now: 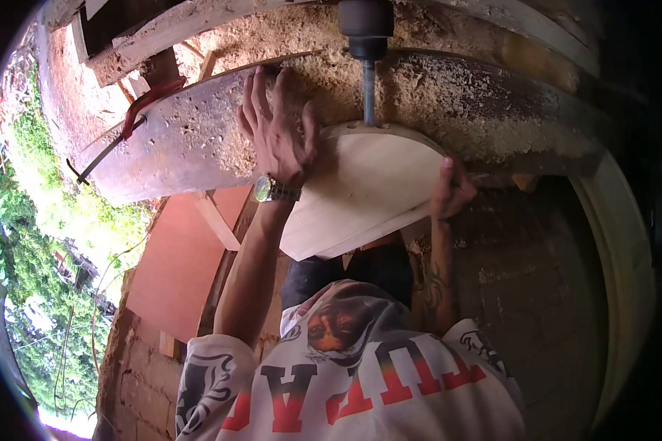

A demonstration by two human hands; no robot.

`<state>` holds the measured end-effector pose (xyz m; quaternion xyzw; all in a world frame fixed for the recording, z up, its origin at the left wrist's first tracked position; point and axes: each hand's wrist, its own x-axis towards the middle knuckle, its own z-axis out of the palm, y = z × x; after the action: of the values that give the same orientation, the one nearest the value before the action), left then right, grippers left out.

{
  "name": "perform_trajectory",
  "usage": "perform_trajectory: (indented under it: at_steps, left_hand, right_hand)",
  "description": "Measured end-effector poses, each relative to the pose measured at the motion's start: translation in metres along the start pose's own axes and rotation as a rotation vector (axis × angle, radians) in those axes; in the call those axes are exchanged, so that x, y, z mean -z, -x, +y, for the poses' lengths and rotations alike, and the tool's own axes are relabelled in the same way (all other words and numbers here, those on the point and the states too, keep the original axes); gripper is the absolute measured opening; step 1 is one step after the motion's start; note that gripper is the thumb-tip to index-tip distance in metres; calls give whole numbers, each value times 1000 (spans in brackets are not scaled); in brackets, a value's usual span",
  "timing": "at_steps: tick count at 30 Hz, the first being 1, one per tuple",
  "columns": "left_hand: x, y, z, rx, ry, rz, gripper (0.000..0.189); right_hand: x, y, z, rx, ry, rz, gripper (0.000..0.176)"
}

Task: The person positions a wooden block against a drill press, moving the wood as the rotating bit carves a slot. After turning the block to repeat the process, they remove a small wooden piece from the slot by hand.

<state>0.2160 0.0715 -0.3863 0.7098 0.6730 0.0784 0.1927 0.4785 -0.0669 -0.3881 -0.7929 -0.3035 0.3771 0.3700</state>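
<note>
- Left hand (276, 140) is spread flat with the grip open, palm pressing on the pale rounded plywood board (368, 184). I read that weight as pinning the board to the rusty, sawdust-strewn metal table (191, 147).
- Right hand (452, 187) has its grip closed on the board's right edge, fingers curled round it. To my eye that guards against the board swinging.
- The board lies at the table's near edge, its rounded end right under the dark drill chuck (366, 29) and the rest overhanging toward the body.
- The grey steel bit (368, 92) stands upright, tip at the board's far rim beside small holes. The hands sit one on either side of it, clear of the bit.
- A silver wristwatch (272, 189) is on the left wrist, dial too small for me to read.
- A red-handled tool (151, 99) lies on the table far left, well apart from both hands.
- As for writing, the white printed shirt (360, 382) carries big red-and-black letters, upside down from here. I make out "TUPA"; the rest is cut off.
- No brand shows on the drill.
</note>
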Motion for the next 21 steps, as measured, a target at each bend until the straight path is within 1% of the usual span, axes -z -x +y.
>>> perform_trajectory:
  at_steps: [4, 7, 10, 13, 16, 19, 21]
  left_hand:
    - [-1, -2, 2, -7, 13, 15, 60]
    - [-2, -1, 1, -13, 14, 17, 61]
    - [-2, -3, 1, -12, 30, 21, 61]
    - [-3, -4, 1, -7, 46, 23, 59]
    - [-3, -4, 2, 8, 24, 16, 58]
    - [-2, -6, 2, 27, 29, -14, 60]
    - [-1, -5, 1, 27, 37, -53, 64]
  right_hand:
    - [3, -4, -9, 25, 44, 2, 41]
    - [3, -5, 3, 86, -26, -7, 40]
    - [6, -8, 4, 114, 10, -38, 42]
    - [5, -7, 7, 99, 55, 12, 42]
    - [7, -8, 2, 82, 127, 3, 41]
    - [6, -9, 8, 145, 77, 12, 41]
    - [4, -7, 6, 104, 62, 36, 42]
